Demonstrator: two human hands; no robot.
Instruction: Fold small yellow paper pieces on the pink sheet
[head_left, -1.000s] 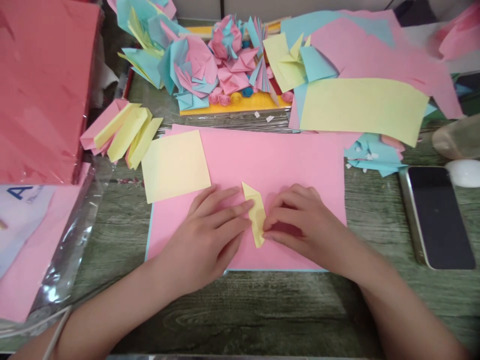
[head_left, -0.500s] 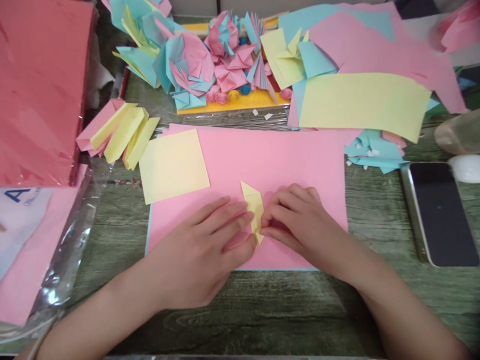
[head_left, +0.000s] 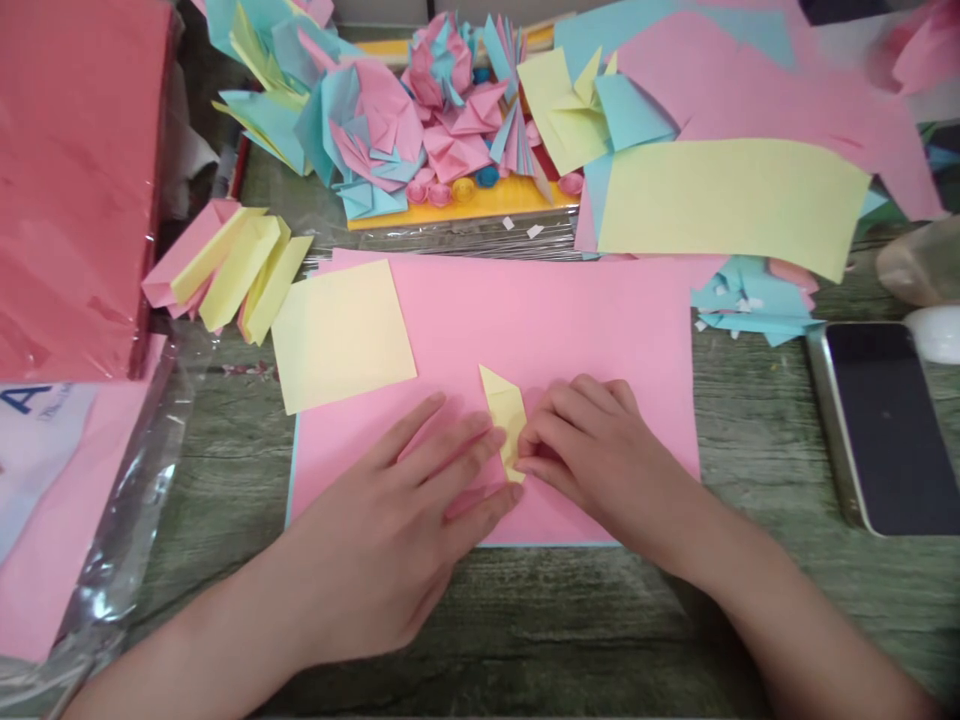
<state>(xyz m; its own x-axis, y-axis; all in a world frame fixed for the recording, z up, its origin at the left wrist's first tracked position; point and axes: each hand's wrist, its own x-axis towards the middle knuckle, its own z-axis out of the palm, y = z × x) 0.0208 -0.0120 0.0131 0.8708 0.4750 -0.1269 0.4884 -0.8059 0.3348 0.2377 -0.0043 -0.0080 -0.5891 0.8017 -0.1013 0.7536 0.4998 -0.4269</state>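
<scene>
A small folded yellow paper piece (head_left: 505, 410) lies on a large pink sheet (head_left: 540, 320) in the middle of the wooden table. My left hand (head_left: 409, 510) rests flat with its fingertips pressed on the piece's left edge. My right hand (head_left: 592, 445) pinches and presses the piece's right side and lower tip with thumb and fingers. Only the upper part of the yellow piece shows between the two hands. A loose yellow rectangle (head_left: 341, 335) lies at the pink sheet's upper left corner.
A phone (head_left: 889, 425) lies face up at the right. A thick red paper stack (head_left: 71, 180) stands at the left, folded pink and yellow strips (head_left: 229, 265) beside it. Finished paper flowers (head_left: 420, 120) and loose coloured sheets (head_left: 731, 195) crowd the back.
Both hands closed in on the yellow piece, covering more of its lower end. The view shifted slightly.
</scene>
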